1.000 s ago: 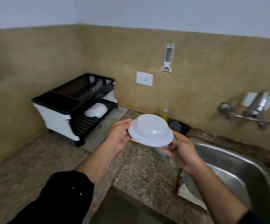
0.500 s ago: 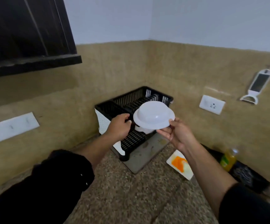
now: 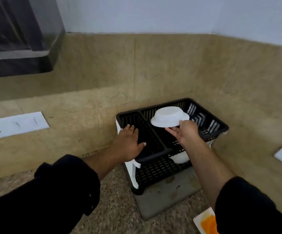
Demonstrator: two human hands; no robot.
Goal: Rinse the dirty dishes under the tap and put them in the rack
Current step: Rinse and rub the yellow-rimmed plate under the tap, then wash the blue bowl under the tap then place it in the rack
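White bowl [image 3: 169, 116] hangs base-up over rack [image 3: 222, 125], pinched by right hand [image 3: 186, 132]; left hand [image 3: 128, 144] flat on rack.

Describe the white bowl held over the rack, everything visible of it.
The white bowl is round, glossy and plastic-looking, with a wide flat rim and a narrower raised base. It is upside down, base up, tilted slightly, and looks clean. It sits over the larger right compartment of the black rack's top tier; whether it touches the rack cannot be told. The right hand holds its near rim, thumb on top and fingers stretched underneath.
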